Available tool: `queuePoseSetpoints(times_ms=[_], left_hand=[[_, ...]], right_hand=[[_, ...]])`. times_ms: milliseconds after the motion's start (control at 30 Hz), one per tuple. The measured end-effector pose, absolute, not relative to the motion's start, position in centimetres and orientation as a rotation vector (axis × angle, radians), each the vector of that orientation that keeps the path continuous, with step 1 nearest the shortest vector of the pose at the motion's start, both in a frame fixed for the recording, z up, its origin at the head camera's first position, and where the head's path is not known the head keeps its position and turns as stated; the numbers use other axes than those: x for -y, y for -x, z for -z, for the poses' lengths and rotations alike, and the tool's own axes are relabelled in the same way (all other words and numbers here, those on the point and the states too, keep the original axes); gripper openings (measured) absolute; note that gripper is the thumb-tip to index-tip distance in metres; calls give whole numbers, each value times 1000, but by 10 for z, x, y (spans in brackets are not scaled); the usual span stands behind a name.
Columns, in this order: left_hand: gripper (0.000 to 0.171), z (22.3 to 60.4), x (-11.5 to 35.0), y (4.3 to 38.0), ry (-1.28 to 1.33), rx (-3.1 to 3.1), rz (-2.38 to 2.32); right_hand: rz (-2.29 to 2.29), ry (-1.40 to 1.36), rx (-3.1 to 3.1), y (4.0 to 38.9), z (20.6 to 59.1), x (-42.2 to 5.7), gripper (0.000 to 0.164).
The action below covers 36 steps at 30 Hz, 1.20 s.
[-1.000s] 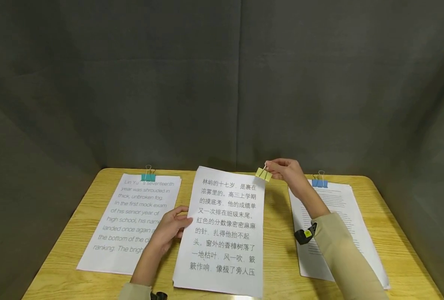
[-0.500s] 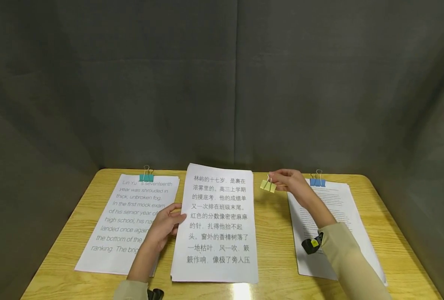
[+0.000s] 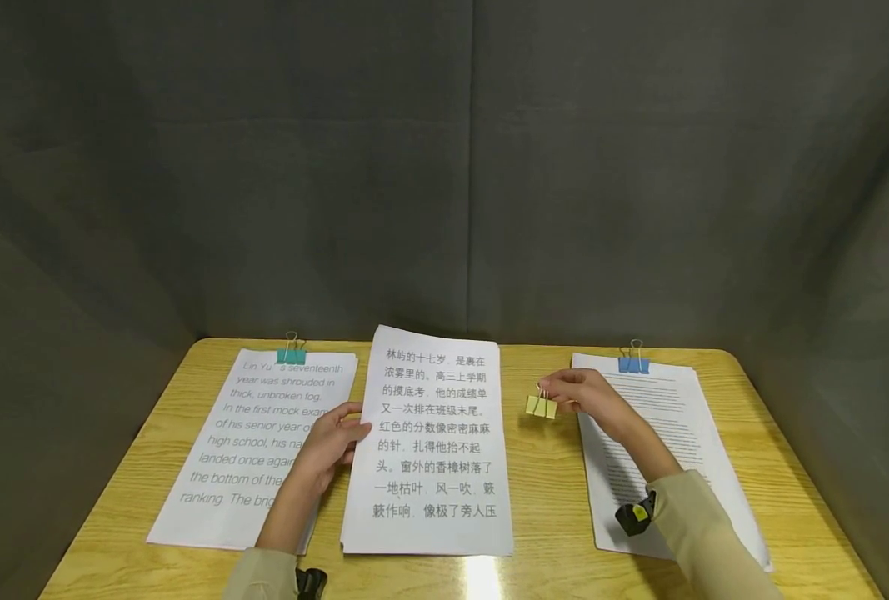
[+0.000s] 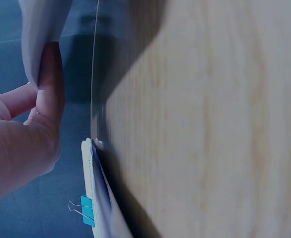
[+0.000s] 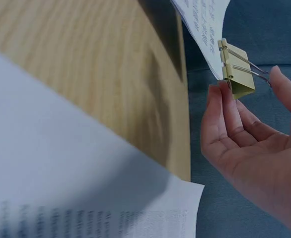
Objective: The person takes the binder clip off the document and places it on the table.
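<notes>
My left hand [image 3: 332,442] grips a middle stack of white sheets [image 3: 432,533] by its left edge, thumb in front; large Chinese print covers its face. In the left wrist view the fingers hold the paper [image 4: 43,29] above the wooden table. To the right of that stack, my right hand [image 3: 592,402] pinches a yellow binder clip [image 3: 541,407] by its wire handles, body toward the person. The right wrist view has the thumb on one handle and fingers under the yellow clip [image 5: 241,74]; its jaws look closed. A gap separates clip and stack in the head view.
On the left lies an English-text stack [image 3: 212,500] with a teal binder clip [image 3: 291,357] at its top edge. A finely printed stack [image 3: 661,425] with a blue binder clip [image 3: 634,365] lies right, partly under the right arm. Dark cloth [image 3: 466,167] hangs behind the table.
My right hand has drawn the yellow binder clip away from the middle stack's top right corner, rightward and toward the person. The stack, still in my left hand, has shifted slightly left.
</notes>
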<state>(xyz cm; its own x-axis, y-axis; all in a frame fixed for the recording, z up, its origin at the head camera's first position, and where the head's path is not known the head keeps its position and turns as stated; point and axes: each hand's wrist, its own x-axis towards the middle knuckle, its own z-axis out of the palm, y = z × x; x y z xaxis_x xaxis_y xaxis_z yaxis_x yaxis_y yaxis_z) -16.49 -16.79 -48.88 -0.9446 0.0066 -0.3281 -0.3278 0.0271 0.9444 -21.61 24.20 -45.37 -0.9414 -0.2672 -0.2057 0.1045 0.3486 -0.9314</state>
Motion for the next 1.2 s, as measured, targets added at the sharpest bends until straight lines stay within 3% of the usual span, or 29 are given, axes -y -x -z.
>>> queuePoseSetpoints(times_ms=[467,1200], left_hand=[[42,489,167,170,280,-2102,-1939],[37,493,165,173,244,-2224,-1788]], right_hand=[[1515,214,-2207,202,476,-243,43],[1420,295,-2211,192,475,-237,36]])
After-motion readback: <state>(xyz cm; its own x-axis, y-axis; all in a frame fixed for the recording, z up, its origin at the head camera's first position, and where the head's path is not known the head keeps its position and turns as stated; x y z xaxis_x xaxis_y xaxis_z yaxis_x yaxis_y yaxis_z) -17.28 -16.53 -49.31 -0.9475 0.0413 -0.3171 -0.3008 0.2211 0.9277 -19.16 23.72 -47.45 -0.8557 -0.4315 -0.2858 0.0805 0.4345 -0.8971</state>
